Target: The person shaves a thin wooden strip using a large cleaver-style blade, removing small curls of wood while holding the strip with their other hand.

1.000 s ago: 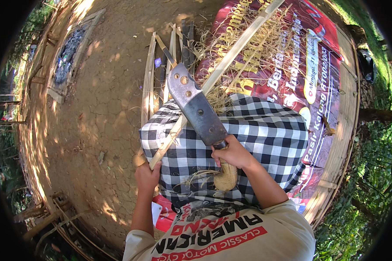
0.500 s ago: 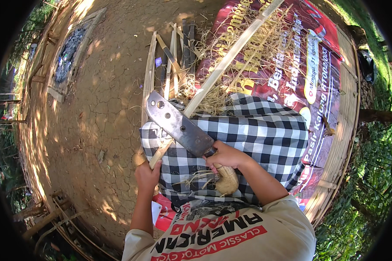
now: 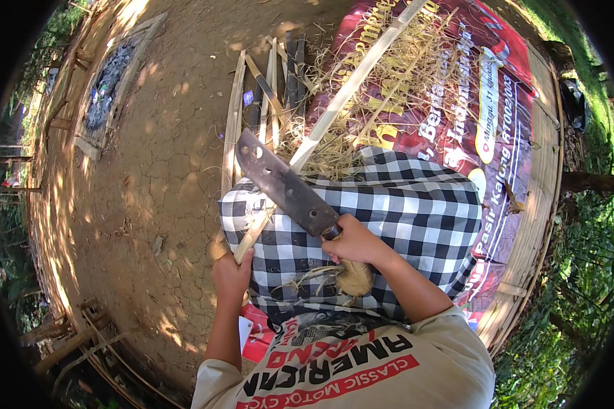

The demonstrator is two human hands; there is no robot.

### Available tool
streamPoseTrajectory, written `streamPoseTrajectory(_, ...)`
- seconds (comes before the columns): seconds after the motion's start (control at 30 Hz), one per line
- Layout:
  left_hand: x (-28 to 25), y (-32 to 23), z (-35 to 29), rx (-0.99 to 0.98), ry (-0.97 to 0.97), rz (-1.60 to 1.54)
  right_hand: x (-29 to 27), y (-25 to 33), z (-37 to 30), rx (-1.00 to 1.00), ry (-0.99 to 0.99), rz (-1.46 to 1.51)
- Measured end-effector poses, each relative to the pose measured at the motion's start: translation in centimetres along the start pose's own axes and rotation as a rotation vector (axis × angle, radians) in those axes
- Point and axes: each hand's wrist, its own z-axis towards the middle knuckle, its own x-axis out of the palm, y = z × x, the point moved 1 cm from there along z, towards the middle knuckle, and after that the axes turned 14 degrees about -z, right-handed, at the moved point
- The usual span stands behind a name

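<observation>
My left hand [image 3: 232, 267] is closed round the near end of a long pale bamboo strip [image 3: 341, 99], which slants away to the far right. In my right hand [image 3: 353, 242] is the handle of a broad machete [image 3: 286, 191], its dark blade pierced with several holes. The blade lies across the strip and hides part of it; whether it touches cannot be told. The handle's thick wooden butt [image 3: 355, 278] sticks out below my hand. Black-and-white checked cloth [image 3: 402, 218] covers my lap beneath both hands, with a few shavings [image 3: 314, 276] on it.
A printed red banner [image 3: 450, 136] lies to the right, strewn with curly shavings [image 3: 402, 75], beside a bamboo slat edge [image 3: 525, 225]. Several cut strips [image 3: 235, 116] rest on cracked earth [image 3: 177, 225] ahead. An ash-filled pit [image 3: 112, 78] is at far left.
The machete has shifted slightly up and away along the strip, and its blade has turned so its face looks darker. My left hand and the strip have hardly moved.
</observation>
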Motion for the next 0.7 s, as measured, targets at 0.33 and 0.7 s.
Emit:
streamPoseTrajectory(0.33, -0.3, -0.2, -0.2, -0.017, -0.003, 0.02, 0.1, -0.4, 0.8, 0.068, 0.282, 0.233)
streamPoseTrajectory(0.7, -0.4, -0.6, -0.3, -0.073, -0.003, 0.016, -0.9, 0.2, 0.0, 0.013, 0.155, 0.267)
